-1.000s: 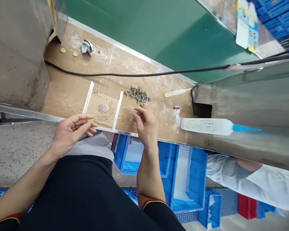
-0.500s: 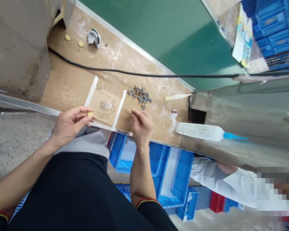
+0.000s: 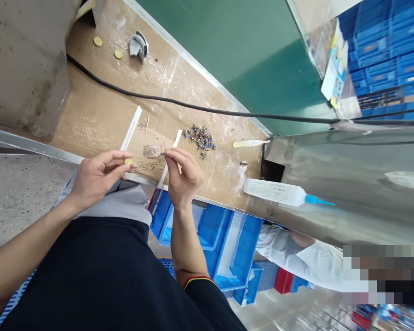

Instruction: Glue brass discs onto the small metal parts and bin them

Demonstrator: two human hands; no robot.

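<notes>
This looks like a factory workshop, at a small-parts bench; the worn, tape-marked worktop (image 3: 100, 110) bears a pile of small blue-and-brassy parts (image 3: 199, 137) and a nozzled squeeze bottle (image 3: 274, 191); a black cable (image 3: 193, 108) crosses it; blue plastic bins (image 3: 246, 257) sit below its edge; blue crates (image 3: 386, 50) stack up beyond; another person (image 3: 303, 262) in white is nearby.

Bench (image 3: 89, 110), brown-topped: two yellow discs (image 3: 97, 42) and one grey scrap (image 3: 138, 47), far left; black cable (image 3: 179, 102), crossing; two white strips (image 3: 131, 128), with stick (image 3: 147, 124), clear blob (image 3: 152, 151) and scattered dark specks (image 3: 152, 166) between; small blue-and-brass parts (image 3: 199, 137), heaped, right of the strips; pale spatula (image 3: 250, 144); white smear (image 3: 242, 175); bottle (image 3: 275, 192), blue-tipped, on its side, right end.
</notes>
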